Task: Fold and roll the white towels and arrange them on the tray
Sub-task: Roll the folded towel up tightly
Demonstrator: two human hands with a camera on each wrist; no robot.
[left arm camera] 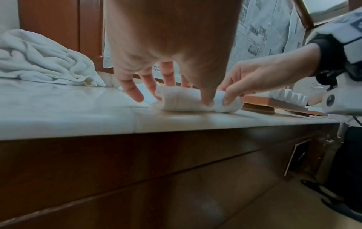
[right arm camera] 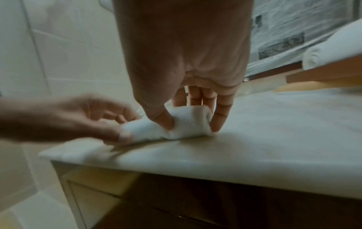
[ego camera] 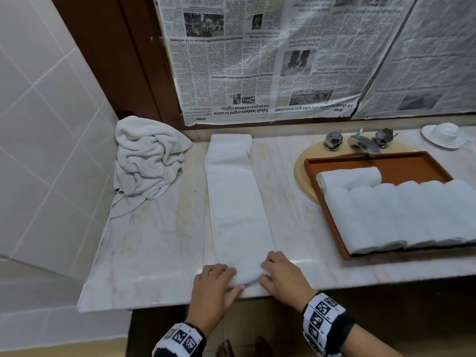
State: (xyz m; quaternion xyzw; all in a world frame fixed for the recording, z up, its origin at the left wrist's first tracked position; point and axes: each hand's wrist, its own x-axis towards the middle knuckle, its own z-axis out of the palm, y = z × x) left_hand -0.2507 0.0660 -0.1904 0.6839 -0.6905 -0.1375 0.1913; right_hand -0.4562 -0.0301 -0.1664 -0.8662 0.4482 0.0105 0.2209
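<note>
White towel (ego camera: 239,202), near end rolled

2 hands (ego camera: 216,287), 1 tray (ego camera: 334,229), 7 rolled towels (ego camera: 360,215) — 1 half-rolled towel (ego camera: 239,215).

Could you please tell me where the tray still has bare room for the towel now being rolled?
The brown wooden tray is bare only along its far strip, right of the single crosswise rolled towel and behind the row of white rolled towels. The near part is crowded. The marble counter lies bare between the crumpled towel pile and the long folded towel.
</note>
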